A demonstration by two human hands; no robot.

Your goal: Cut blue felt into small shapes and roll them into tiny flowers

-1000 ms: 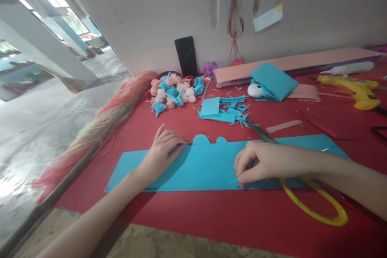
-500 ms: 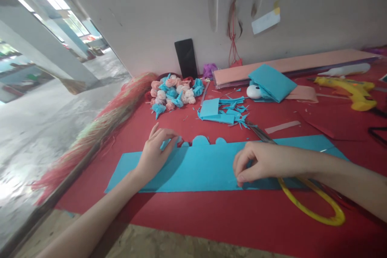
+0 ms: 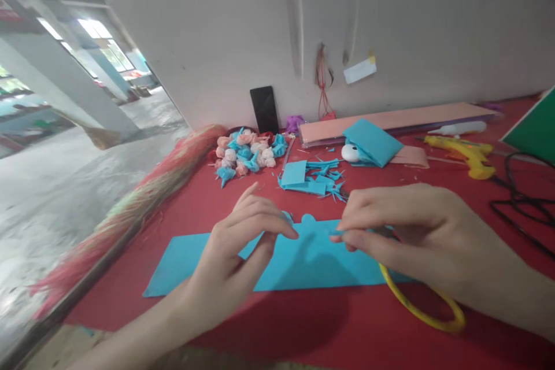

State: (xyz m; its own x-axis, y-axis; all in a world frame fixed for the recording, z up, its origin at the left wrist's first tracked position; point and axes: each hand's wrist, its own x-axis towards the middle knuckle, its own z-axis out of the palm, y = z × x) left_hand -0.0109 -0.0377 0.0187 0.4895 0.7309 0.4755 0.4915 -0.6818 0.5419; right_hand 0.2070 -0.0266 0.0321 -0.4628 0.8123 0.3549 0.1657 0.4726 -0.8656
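My right hand (image 3: 403,231) is raised over the right part of a long blue paper strip (image 3: 303,274), its thumb and fingers pinching a small blue paper piece (image 3: 336,232). My left hand (image 3: 243,243) hovers over the strip's left half with fingers apart and nothing seen between them. Small rounded blue pieces (image 3: 308,219) lie at the strip's far edge. Yellow-handled scissors (image 3: 433,315) lie partly beneath my right hand, which hides their middle.
Paper flowers (image 3: 247,153), blue fringed scraps (image 3: 310,179) and a black phone (image 3: 264,110) are at the back of the red table (image 3: 269,335). A yellow glue gun (image 3: 468,156) with a black cable lies right. A broom (image 3: 130,225) runs along the left side.
Both hands have lifted from the strip and come nearer the camera. A small blue piece now shows in my right fingertips. The camera view has tilted up.
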